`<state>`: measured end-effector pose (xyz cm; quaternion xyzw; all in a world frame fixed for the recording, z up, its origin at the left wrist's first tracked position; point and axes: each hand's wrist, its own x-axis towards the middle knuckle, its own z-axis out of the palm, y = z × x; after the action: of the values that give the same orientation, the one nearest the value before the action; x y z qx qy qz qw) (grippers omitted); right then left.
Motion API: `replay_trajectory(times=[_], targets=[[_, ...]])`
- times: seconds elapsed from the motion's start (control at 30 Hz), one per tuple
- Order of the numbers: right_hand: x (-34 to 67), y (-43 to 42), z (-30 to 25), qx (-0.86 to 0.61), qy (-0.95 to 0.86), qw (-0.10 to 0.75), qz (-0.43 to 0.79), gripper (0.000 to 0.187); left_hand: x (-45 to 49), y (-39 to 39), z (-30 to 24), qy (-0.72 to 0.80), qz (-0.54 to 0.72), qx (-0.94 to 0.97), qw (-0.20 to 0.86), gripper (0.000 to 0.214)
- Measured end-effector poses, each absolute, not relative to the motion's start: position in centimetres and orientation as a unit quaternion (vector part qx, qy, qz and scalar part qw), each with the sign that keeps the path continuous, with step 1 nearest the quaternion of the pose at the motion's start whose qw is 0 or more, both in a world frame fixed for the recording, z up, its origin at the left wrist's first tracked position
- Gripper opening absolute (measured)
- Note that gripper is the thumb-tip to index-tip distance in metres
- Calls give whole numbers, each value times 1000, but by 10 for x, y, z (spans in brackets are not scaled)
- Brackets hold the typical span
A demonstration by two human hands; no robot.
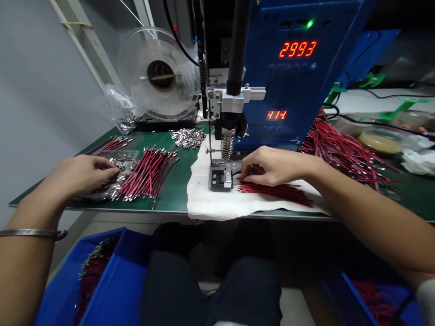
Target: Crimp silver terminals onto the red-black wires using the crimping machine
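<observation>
My left hand (83, 173) lies knuckles-up on a clear plastic bag of small metal terminals (117, 174), fingers curled into it; what they pinch is hidden. Beside it lies a fan of red-and-black wires (147, 174) with metal ends. My right hand (272, 165) rests on a white cloth (217, 203), fingers pinched on a thin wire at the small metal fixture (220, 177) under the machine's spring-loaded head (228, 138). A bundle of red wires (275, 190) lies just below that hand.
A blue machine (299, 68) shows red digits 2993 and 414. A clear reel (159, 74) stands at the back left, loose terminals (188, 137) near it. A big heap of red wires (343, 151) is at right. Blue bins (112, 280) with wires sit below the table edge.
</observation>
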<state>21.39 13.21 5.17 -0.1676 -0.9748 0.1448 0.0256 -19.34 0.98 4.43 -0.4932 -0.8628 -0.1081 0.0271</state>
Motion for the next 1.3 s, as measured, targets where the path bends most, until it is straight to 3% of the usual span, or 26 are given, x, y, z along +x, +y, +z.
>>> replay_trajectory(times=[0.23, 0.37, 0.63, 1.0, 1.3], targets=[[215, 132, 58, -133, -966, 87, 204, 16, -131, -5, 67, -816, -361, -448, 50, 21], [214, 135, 52, -157, -944, 104, 271, 20, -59, -8, 63, -721, -502, -466, -105, 15], [203, 129, 37, -221, -902, 181, 322, 25, 23, 27, 9, -550, -653, -446, -271, 23], [196, 115, 38, -250, -895, 237, 284, 16, 20, 31, 0, -512, -596, -455, -420, 21], [194, 113, 39, -246, -903, 248, 250, 15, 22, 30, 0, -528, -596, -450, -404, 20]])
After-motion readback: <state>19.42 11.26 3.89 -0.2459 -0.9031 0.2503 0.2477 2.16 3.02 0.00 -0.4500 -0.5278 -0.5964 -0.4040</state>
